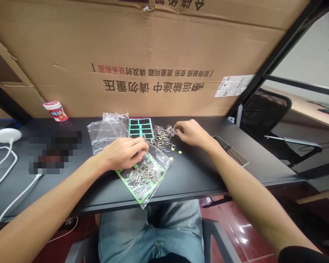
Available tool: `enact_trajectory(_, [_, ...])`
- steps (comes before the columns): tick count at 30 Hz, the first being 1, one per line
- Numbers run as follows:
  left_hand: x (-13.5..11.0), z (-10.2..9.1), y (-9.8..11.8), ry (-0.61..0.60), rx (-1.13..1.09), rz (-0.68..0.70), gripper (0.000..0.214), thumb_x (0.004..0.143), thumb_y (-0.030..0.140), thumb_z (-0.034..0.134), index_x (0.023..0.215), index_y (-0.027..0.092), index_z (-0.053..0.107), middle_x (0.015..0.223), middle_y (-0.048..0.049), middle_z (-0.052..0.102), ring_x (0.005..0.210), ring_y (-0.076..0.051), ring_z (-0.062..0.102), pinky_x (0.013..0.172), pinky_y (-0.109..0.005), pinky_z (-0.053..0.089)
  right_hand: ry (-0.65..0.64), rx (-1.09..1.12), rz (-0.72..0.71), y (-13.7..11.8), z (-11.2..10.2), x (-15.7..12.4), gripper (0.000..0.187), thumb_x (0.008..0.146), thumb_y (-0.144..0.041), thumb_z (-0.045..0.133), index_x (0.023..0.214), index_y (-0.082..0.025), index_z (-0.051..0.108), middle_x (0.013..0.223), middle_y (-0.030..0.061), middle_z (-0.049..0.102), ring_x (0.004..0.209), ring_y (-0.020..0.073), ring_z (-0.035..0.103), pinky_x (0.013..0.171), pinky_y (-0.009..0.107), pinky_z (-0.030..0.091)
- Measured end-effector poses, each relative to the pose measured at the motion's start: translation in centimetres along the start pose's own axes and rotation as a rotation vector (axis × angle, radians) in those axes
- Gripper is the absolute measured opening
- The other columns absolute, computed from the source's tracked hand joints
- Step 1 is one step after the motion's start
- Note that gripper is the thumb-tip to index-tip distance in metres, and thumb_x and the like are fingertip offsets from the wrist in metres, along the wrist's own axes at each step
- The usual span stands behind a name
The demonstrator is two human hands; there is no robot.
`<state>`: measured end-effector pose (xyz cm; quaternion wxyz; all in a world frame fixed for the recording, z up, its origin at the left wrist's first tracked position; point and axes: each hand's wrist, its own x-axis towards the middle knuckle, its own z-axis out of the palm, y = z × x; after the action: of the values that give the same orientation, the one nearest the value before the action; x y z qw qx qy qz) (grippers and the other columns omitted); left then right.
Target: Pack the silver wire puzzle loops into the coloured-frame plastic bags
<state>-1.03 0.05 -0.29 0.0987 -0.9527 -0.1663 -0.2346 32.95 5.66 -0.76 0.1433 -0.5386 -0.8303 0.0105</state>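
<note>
1. The left hand [124, 153] is closed, its fingers curled down onto the mouth of a clear bag of rings [145, 175]. The bag is pressed flat to the black desk [197, 171] and overhangs the near edge. Whether a single ring is also pinched cannot be told.
2. 1 band is worn on a left finger.
3. The right hand [190, 132] is nearly shut, with thumb and fingertips pinched on the right edge of the loose metal rings [163, 134], which are heaped just beyond the bag.
4. A green-bordered card is seen inside the bag, under the rings.
5. A teal and black card [141, 127] lies touching the heap's left side, and an empty clear bag [105, 132] is crumpled beside it.
6. 2 yellow dots [180, 152] lie near the heap.
7. A flat grey tray [231, 150] is partly covered by the right forearm.
8. A red and white bottle [55, 111] stands well to the left, against the cardboard box [153, 47] that walls off the desk's back.
9. A white cable [6, 171] runs along the far left.
</note>
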Motion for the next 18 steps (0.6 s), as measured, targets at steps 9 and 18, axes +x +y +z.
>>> enact_trajectory(9, [0.2,-0.16,0.17,0.006,0.001,0.003,0.007,0.108,0.018,0.052,0.106,0.021,0.058,0.099,-0.0029,0.075,0.067,-0.014,0.064,0.064,-0.031,0.051,0.13,0.171,-0.04,-0.44,0.2,-0.05,0.021,0.098,-0.026,0.062,0.104,-0.022,0.082,0.139,0.0079,0.074,0.08,0.0175,0.071,0.09,0.035,0.055])
enact_trajectory(18, [0.08,-0.17,0.06,-0.009,0.006,-0.005,0.007,0.108,0.019,0.051,0.107,0.021,0.058,0.1,-0.0036,0.075,0.068,-0.014,0.065,0.064,-0.032,0.052,0.197,0.23,0.027,-0.68,0.15,0.02,0.02,0.1,-0.029,0.06,0.102,-0.02,0.078,0.093,0.007,0.082,0.084,0.0229,0.073,0.083,0.034,0.053])
